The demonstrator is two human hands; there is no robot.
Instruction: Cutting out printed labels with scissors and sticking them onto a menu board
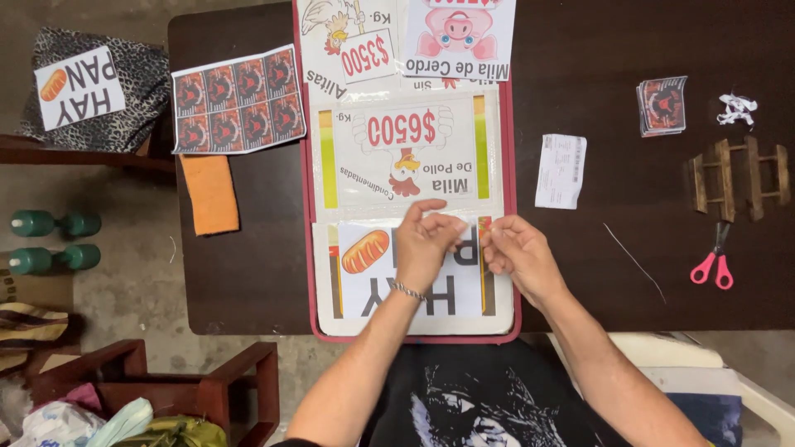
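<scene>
A long white board with a red rim [308,199] lies on the dark table [248,265], carrying several printed signs. Nearest me is a white sign with a bread picture [368,277]. My left hand [426,244], with a metal bracelet at the wrist, rests on this sign's top edge with fingers curled. My right hand [513,252] pinches the same edge just to the right, thumb and fingers close together. Beyond lies a laminated chicken sign with a red price [406,149], and farther off are a wings sign [348,45] and a pink pig sign [460,37].
On the table's right side lie pink-handled scissors [714,261], a small wooden rack [737,178], a stack of cards [662,106], a white receipt [561,171] and paper scraps [735,109]. At left are a sticker sheet [238,99], an orange cloth [210,192] and green dumbbells [54,240].
</scene>
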